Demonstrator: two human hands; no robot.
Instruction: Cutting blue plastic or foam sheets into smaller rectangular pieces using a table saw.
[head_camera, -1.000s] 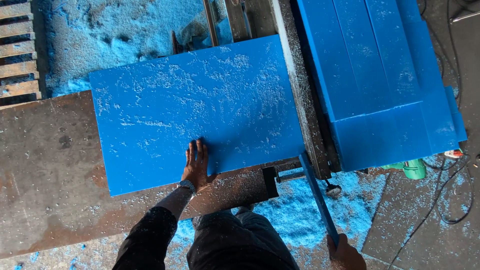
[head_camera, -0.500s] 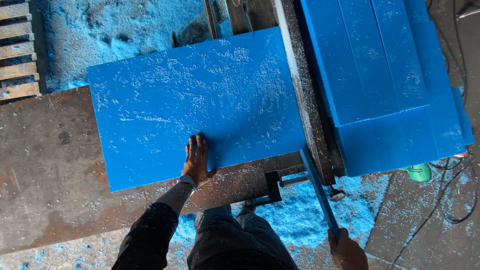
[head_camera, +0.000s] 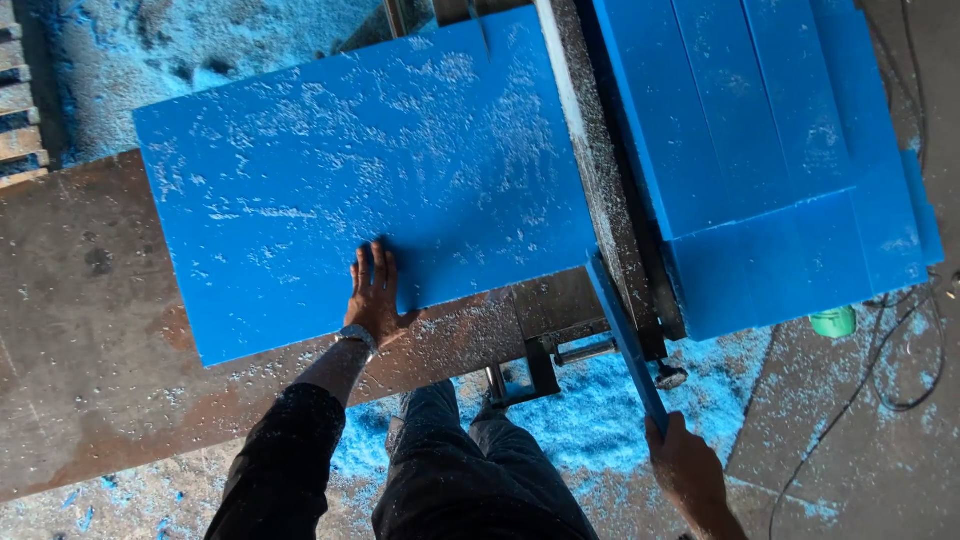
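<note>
1. Left hand (head_camera: 374, 297) lies flat, fingers spread narrowly, on the near edge of the large flat blue plastic sheet (head_camera: 360, 180), which rests on the rusty steel table (head_camera: 90, 340)
2. Right hand (head_camera: 688, 470), at five o'clock, is closed round the thin blue plastic strip (head_camera: 625, 340); its fingers are partly hidden
3. Stacked blue plastic slabs (head_camera: 770, 150) at two o'clock are cut off at the top edge
</note>
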